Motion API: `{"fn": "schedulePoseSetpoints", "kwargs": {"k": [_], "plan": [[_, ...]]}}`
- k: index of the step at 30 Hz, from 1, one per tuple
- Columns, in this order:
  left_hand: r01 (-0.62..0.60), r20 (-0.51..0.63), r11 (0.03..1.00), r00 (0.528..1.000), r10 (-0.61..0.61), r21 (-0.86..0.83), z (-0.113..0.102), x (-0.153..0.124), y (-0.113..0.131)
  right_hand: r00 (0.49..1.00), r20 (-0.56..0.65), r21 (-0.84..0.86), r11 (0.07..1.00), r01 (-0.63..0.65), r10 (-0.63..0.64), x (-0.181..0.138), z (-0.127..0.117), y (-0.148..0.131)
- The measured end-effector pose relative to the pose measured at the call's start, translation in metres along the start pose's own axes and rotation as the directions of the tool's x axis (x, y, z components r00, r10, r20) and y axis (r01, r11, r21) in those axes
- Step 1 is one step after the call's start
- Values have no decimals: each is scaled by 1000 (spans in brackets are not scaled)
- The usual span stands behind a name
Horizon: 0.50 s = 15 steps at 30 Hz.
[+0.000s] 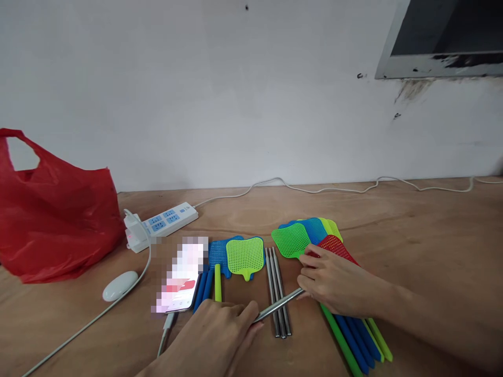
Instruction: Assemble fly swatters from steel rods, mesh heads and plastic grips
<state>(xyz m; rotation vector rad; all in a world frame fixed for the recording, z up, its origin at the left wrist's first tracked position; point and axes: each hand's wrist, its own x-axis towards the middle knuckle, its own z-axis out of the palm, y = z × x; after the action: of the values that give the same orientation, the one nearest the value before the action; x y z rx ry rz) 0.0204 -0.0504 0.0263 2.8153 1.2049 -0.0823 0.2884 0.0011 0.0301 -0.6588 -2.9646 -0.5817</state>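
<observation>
My left hand [222, 332] is closed on the lower end of a shiny metal rod [281, 304]. The rod slants up to the right, where the fingers of my right hand [328, 277] pinch its other end. Under it, several thin metal rods [279, 293] lie side by side on the table. Close to my right hand are a green fly swatter head [291, 240], a blue one [314, 230] and a red one [335, 244], partly covered by the hand. A yellow-green swatter head [245, 255] rests on blue ones [218, 255] beyond my left hand.
Green, blue and yellow handles [353, 340] lie under my right forearm. Left of the blue and yellow handles [218, 283] is a lit phone [183, 288] on a cable. Further left are a white mouse-shaped object [120, 286], a power strip [168, 220] and a red plastic bag [58, 214].
</observation>
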Motion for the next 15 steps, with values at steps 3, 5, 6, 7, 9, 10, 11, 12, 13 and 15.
{"fn": "schedulePoseSetpoints", "kwargs": {"k": [3,5,6,7,9,10,11,12,13,15], "plan": [[8,7,1000,1000,-8,-17,5,-2,-1,1000,-16,31,1000,-1,2,-1,1,0],[20,-6,1000,1000,-20,-18,9,-3,-3,999,-31,83,996,-25,28,-1,1,1],[27,-19,999,999,-28,-27,10,-4,-4,998,-42,121,992,-45,51,-1,0,2],[38,-34,998,999,-39,-44,12,-6,-6,995,-54,164,984,-70,79,-2,0,3],[61,-62,994,996,-67,-90,14,-11,-9,985,-85,240,962,-128,153,-6,-1,6],[72,-78,991,994,-82,-114,14,-13,-10,975,-107,268,950,-163,197,-8,-1,7],[84,-93,987,991,-97,-137,14,-16,-11,961,-133,292,937,-195,241,-12,-1,9],[90,-110,983,988,-109,-161,13,-19,-11,946,-159,316,923,-221,281,-15,-1,10],[97,-127,978,984,-122,-186,12,-21,-11,930,-186,343,908,-240,316,-19,-1,11],[99,-149,966,979,-137,-237,10,-25,-12,894,-235,412,872,-264,382,-25,-1,14]]}}
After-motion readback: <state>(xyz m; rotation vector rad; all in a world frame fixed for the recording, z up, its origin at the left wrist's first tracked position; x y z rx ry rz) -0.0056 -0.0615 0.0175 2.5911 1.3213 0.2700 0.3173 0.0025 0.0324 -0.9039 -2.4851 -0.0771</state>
